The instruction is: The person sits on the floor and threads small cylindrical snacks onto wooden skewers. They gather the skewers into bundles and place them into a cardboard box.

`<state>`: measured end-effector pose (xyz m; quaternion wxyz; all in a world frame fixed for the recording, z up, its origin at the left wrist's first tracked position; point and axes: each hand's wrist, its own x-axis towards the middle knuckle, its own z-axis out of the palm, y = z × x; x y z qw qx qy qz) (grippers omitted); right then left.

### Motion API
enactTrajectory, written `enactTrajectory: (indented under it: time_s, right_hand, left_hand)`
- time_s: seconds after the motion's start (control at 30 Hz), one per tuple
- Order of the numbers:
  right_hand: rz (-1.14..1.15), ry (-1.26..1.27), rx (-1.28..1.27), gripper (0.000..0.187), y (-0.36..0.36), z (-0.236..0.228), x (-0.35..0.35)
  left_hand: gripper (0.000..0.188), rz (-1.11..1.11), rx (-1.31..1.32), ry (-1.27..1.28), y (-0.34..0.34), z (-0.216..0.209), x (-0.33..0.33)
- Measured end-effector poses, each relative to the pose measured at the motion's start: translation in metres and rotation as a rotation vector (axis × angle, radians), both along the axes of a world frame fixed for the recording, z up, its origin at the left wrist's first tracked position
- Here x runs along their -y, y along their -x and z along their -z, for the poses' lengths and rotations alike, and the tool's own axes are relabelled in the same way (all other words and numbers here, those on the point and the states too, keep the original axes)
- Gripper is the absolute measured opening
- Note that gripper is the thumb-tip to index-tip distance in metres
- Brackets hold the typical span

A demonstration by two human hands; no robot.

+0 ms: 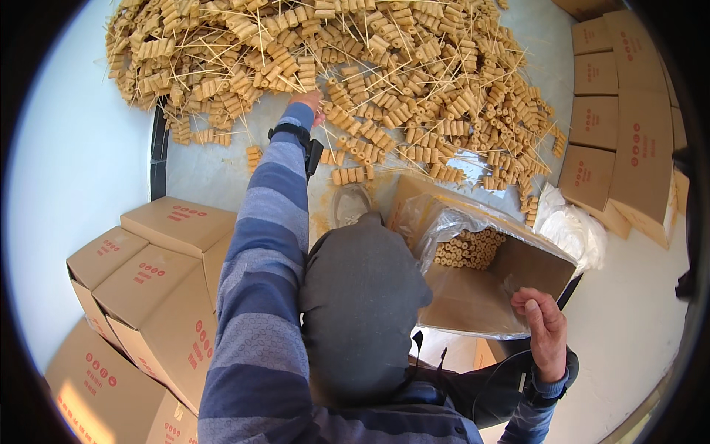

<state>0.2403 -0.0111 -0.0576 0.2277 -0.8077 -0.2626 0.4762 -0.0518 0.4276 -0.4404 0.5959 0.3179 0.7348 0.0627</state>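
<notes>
Golden-brown ribbed skewers (466,55) look light, brittle; we'd lift by the sticks. Left grip (308,105): we can't tell; right grip (543,325) pinches clear plastic (434,238).

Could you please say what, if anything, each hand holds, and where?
The right hand apparently pinches the clear plastic liner by its edge; whether the left hand holds anything is unclear.

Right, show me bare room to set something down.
Free: the pale floor right of the open, plastic-lined brown cardboard box; the grey surface between the tan heap of ridged, skewered pieces and the left-hand brown cardboard cartons. Crowded: the heap's area.
</notes>
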Motion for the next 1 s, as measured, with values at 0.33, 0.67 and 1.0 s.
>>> enactTrajectory:
  time_s: [0.33,0.67,1.0]
  right_hand:
    - [-0.075,-0.086,0.032,0.023,0.017,-0.013,-0.012]
    - [0.029,-0.416,-0.507,0.036,0.096,-0.035,-0.075]
    - [0.254,-0.768,-0.764,0.057,0.138,-0.044,-0.1]
  left_hand:
    - [0.032,0.092,0.709,-0.166,0.026,-0.088,0.066]
    - [0.036,0.254,1.104,-0.364,-0.024,-0.313,0.114]
    - [0.029,0.357,1.302,-0.216,-0.049,-0.423,0.225]
